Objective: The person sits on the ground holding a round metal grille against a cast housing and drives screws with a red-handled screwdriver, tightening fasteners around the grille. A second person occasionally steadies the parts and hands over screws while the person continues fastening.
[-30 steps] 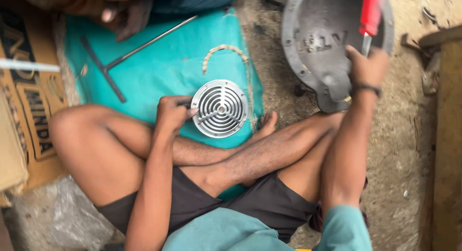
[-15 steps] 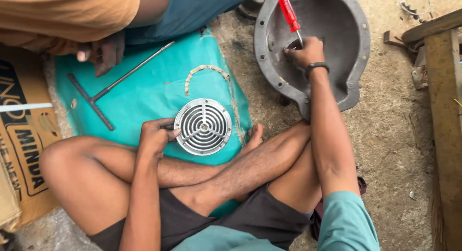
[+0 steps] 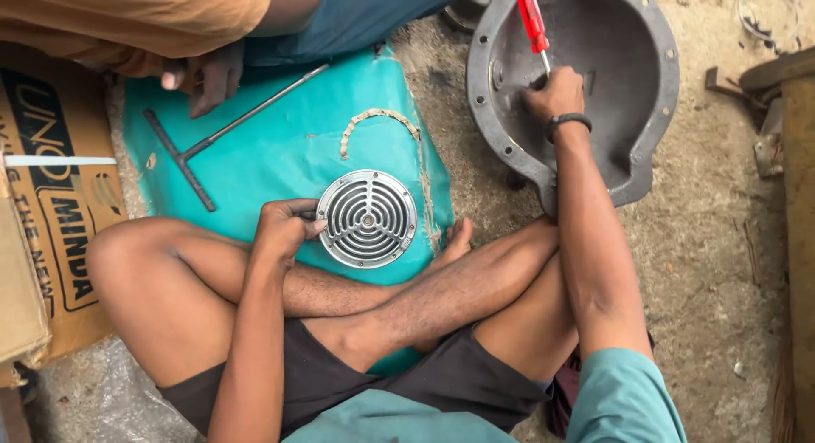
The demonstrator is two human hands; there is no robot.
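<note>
The big grey metal cover [image 3: 594, 78] sits on the dirt floor; the right hand [image 3: 556, 93] reaches inside, fingers closed round a red-handled screwdriver [image 3: 532, 18], best kept upright. The left hand [image 3: 280, 231] pinches the round slotted grille [image 3: 367, 219] on the teal sheet [image 3: 255, 154]

Open teal mat [image 3: 280, 154] lay at 12 o'clock of the round slotted metal grille [image 3: 367, 219], crossed only by a T-handle wrench [image 3: 222, 137] at 10 o'clock and a curved gasket strip [image 3: 378, 120] just above. Another person's hand [image 3: 204, 73] blocked the mat's far edge at 11 o'clock. The person's crossed legs [image 3: 407, 299] closed off 6 o'clock. At 2 o'clock the grey cast housing [image 3: 654, 95] walled in the right hand [image 3: 556, 93] and red-handled screwdriver [image 3: 532, 18]. A cardboard box [image 3: 51, 205] barred 9 o'clock; bare dirt floor [image 3: 713, 265] stayed open at 3 o'clock.
</note>
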